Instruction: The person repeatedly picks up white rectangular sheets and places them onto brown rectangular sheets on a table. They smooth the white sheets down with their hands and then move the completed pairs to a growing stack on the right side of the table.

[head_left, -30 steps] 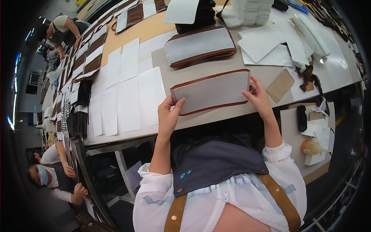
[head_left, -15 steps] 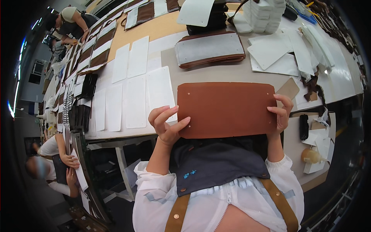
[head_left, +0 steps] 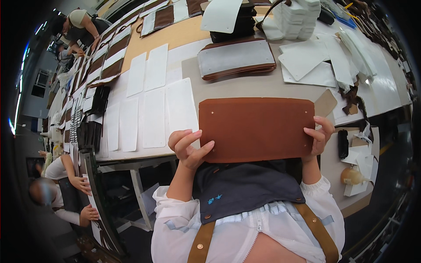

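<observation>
A rectangular reddish-brown leather panel with clipped corners and small holes is held up in front of my apron. My left hand pinches its left edge, thumb on the face towards me. On the opposite edge my right hand grips it the same way. Beyond the panel lies a stack of brown panels topped by a pale grey-white sheet. Left of my left hand, several white rectangular sheets lie in rows on the table.
Loose white sheets and a white stack occupy the table's far right. A side stand holds a round yellowish bottle and a black item. Two co-workers work at the left. Black bundles line the table's left edge.
The brown panel has come slightly down in the picture, with both my hands still on its edges. At the lower left, the co-worker's hands have moved apart.
</observation>
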### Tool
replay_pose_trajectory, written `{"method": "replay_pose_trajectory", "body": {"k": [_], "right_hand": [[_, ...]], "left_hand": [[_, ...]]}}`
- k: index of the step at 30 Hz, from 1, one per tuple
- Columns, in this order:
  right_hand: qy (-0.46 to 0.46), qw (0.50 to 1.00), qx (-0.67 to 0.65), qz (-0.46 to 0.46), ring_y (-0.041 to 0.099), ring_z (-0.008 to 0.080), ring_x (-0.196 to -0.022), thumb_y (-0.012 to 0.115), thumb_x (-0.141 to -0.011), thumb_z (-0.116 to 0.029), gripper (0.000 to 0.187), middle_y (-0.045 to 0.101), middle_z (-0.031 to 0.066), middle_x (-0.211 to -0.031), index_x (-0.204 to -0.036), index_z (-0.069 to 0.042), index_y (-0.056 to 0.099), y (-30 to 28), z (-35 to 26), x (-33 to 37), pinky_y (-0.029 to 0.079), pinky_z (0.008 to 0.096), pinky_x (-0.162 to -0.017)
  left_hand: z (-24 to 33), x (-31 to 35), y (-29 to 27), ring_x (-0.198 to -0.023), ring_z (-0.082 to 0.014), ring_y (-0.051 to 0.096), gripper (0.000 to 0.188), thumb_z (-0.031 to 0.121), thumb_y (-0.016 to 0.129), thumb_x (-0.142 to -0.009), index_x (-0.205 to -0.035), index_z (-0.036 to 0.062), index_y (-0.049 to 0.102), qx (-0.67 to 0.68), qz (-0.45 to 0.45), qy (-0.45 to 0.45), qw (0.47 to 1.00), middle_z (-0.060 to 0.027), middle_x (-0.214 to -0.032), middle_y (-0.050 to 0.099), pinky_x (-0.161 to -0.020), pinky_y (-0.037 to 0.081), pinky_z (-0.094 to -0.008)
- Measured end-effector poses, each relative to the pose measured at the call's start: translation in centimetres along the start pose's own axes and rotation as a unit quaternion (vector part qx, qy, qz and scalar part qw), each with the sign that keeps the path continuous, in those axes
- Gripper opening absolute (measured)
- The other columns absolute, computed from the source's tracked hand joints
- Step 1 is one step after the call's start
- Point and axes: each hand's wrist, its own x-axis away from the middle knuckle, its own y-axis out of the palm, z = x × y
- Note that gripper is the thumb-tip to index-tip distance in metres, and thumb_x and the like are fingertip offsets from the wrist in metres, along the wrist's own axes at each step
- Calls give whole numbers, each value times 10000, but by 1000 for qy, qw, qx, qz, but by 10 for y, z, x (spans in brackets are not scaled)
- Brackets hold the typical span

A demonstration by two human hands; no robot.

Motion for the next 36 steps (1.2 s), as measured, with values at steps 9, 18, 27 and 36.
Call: {"method": "replay_pose_trajectory", "body": {"k": [9, 18, 27, 36], "right_hand": [[-34, 999, 16, -4, 570, 283, -1078, 722, -897, -258, 186, 638, 87, -1177, -1010, -138, 635, -4, -1, 0, 517, 407, -887], [113, 979, -150, -81, 653, 269, -953, 730, -847, -22, 223, 698, 121, -1022, -1052, -49, 647, 1, 0, -7, 530, 350, -856], [550, 751, -349, -109, 639, 42, -833, 624, -1025, -106, 177, 724, 21, -963, -1144, 22, 656, -20, 31, 14, 509, 218, -766], [522, 812, -260, 27, 654, 25, -843, 679, -1004, -160, 220, 737, 3, -986, -1175, -20, 687, -122, 137, -31, 515, 204, -790]], "left_hand": [[2, 7, 2, -1127, -262, 548, 191, 273, 804, -878, -1001, 292, 658, -7, 2, -17, 1000, -27, -1189, 615, -873, 481, -385], [-5, 20, 22, -1021, -258, 649, 163, 79, 748, -916, -1023, 105, 628, 215, -48, -207, 953, -117, -1089, 699, -944, 491, -365], [31, 17, 52, -807, -63, 620, 581, 56, 620, -1020, -1540, 4, 366, 387, -170, -594, 685, -37, -893, 696, -802, 473, -195], [44, 30, 71, -893, -108, 644, 402, 109, 578, -1052, -1424, -27, 508, 422, -217, -536, 698, -76, -969, 707, -839, 525, -263]]}}
